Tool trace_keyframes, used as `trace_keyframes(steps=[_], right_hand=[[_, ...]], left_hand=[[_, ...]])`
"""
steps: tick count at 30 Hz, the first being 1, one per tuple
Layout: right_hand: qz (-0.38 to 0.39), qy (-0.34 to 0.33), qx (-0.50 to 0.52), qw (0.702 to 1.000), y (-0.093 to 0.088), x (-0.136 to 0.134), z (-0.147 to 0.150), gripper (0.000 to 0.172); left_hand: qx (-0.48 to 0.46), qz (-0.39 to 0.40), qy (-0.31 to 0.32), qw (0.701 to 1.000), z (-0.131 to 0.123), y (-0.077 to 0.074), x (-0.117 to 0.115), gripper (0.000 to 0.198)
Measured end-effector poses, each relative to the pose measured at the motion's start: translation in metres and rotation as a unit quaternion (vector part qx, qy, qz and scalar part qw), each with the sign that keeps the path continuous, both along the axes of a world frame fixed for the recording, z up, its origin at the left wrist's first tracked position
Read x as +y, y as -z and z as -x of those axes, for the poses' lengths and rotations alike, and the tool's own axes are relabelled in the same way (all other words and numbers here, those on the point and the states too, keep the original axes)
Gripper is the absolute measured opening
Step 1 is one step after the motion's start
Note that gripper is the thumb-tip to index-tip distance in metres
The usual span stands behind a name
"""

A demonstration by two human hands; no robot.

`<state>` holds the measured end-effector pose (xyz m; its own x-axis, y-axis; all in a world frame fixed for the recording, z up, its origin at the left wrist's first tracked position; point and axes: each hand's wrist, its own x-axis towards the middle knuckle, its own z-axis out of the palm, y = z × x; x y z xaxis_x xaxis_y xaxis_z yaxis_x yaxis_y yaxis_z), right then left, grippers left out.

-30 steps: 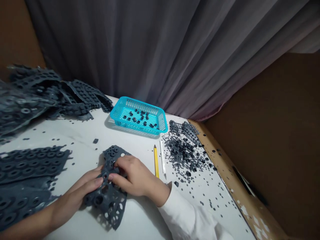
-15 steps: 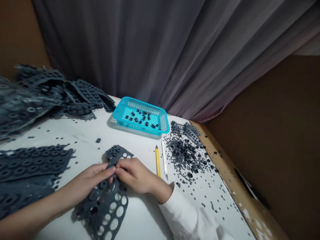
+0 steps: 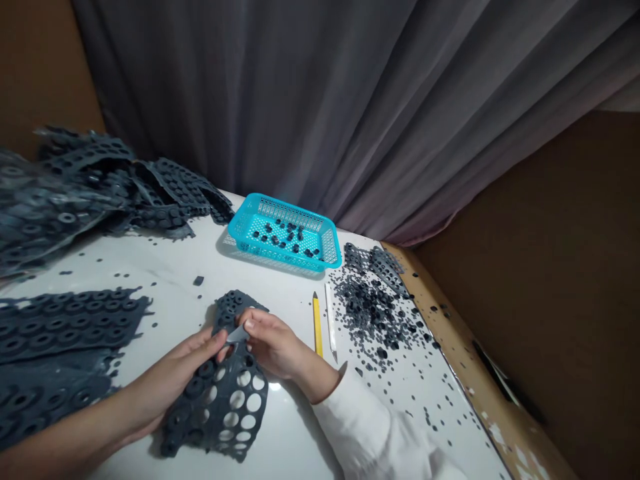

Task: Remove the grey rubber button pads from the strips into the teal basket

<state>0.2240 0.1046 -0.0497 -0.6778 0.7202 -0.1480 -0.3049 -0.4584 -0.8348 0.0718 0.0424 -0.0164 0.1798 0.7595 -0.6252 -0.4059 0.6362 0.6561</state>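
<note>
My left hand (image 3: pixel 193 357) is closed, its thumb and fingers pinching a dark grey rubber sheet (image 3: pixel 225 400) near its upper part. The sheet has rows of round holes on its right side and raised rings at its top and left. My right hand (image 3: pixel 273 343) is closed too, thumb and forefinger gripping the same sheet. A lighter grey, stretched-looking strip (image 3: pixel 237 335) spans the gap between both thumbs. Whether it is part of the sheet or a loose piece, I cannot tell. The other fingertips are partly hidden behind the rubber.
A blue basket (image 3: pixel 285 257) holding several small black pieces stands at the back. Right of my hands lie a yellow pencil-like tool (image 3: pixel 317 323), a white one (image 3: pixel 331 323) and a heap of dark bits (image 3: pixel 375 303). More ringed rubber sheets (image 3: pixel 65 327) lie left; a pile (image 3: pixel 125 187) sits behind.
My right hand has shifted slightly right and up, away from my left thumb. The lighter strip now shows between them, and the sheet's lower part has swung right.
</note>
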Motion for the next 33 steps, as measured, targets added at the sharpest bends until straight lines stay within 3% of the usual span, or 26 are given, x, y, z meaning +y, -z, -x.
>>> trace_keyframes(steps=[2,5,10,13,15,17,19,24,26,33], right_hand=[[-0.027,0.002,-0.016,1.000,-0.003,-0.001,-0.001,0.051],[-0.175,-0.009,-0.118,0.977,-0.015,-0.002,-0.007,0.050],[-0.417,-0.039,-0.265,0.868,-0.040,-0.004,-0.017,0.039],[-0.495,-0.042,-0.312,0.810,-0.046,-0.004,-0.017,0.038],[-0.507,-0.054,-0.328,0.795,-0.048,-0.004,-0.017,0.038],[-0.495,-0.077,-0.329,0.801,-0.048,-0.004,-0.017,0.037],[-0.463,-0.102,-0.308,0.825,-0.046,-0.002,-0.018,0.037],[-0.271,-0.119,-0.188,0.937,-0.029,0.006,-0.017,0.045],[-0.184,-0.100,-0.143,0.967,-0.018,0.008,-0.014,0.048],[-0.038,-0.032,-0.064,0.997,0.005,0.006,-0.004,0.045]], left_hand=[[0.016,-0.002,-0.029,0.999,-0.001,0.000,0.000,0.047],[0.049,-0.033,-0.030,0.998,0.000,0.003,0.001,0.036],[0.140,-0.157,0.027,0.977,0.007,0.014,0.007,0.028],[0.162,-0.201,0.037,0.965,0.008,0.018,0.008,0.027],[0.175,-0.224,0.060,0.957,0.007,0.019,0.008,0.030],[0.175,-0.239,0.079,0.952,0.005,0.019,0.008,0.033],[0.148,-0.240,0.089,0.955,0.005,0.020,0.009,0.036],[0.074,-0.162,0.081,0.981,0.006,0.024,0.012,0.042],[0.050,-0.128,0.066,0.988,0.005,0.024,0.011,0.042],[0.007,-0.058,0.023,0.998,0.002,0.018,0.007,0.040]])
